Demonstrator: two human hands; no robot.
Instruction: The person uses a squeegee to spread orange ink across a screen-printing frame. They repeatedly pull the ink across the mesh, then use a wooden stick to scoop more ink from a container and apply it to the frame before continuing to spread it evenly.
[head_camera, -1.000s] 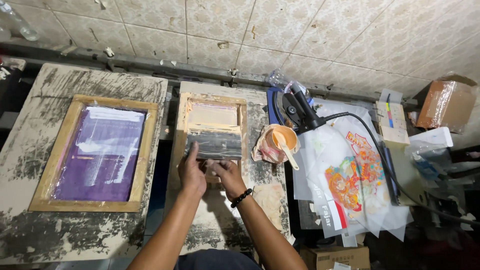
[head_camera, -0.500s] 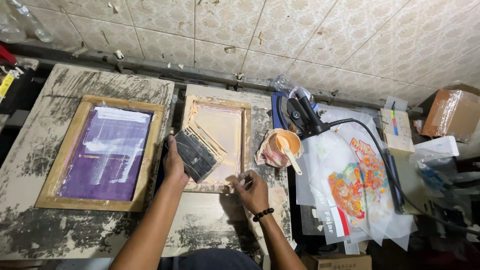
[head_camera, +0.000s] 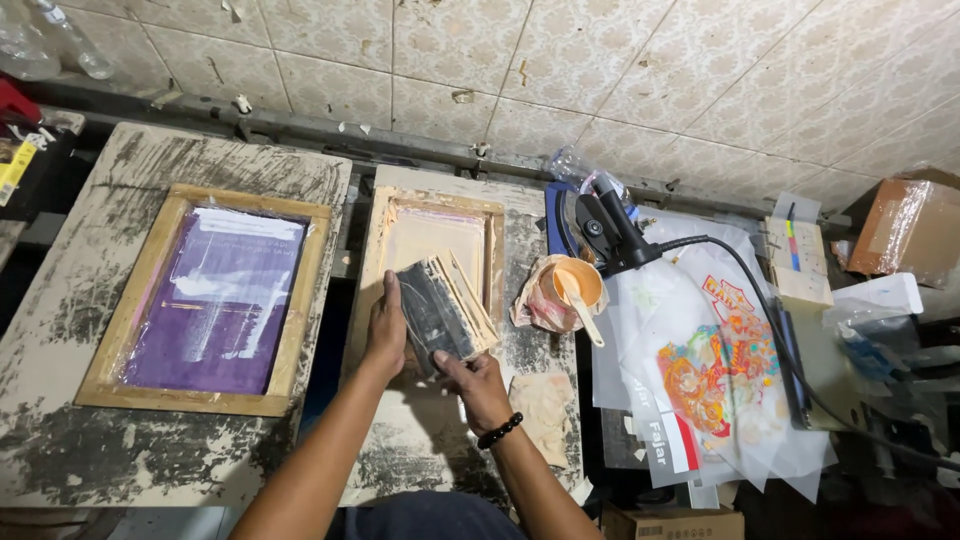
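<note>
At frame centre, I've both hands, left (head_camera: 385, 330) and right (head_camera: 480, 382), closed on the squeegee (head_camera: 440, 310): stiff, light, ink-slick; hold its wooden edge.

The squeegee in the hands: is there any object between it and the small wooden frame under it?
Nothing visible is in between. Both hands, left hand and right hand, hold the squeegee tilted just over the lower part of the small wooden frame. The paint cup stands to the right, outside the frame.
</note>
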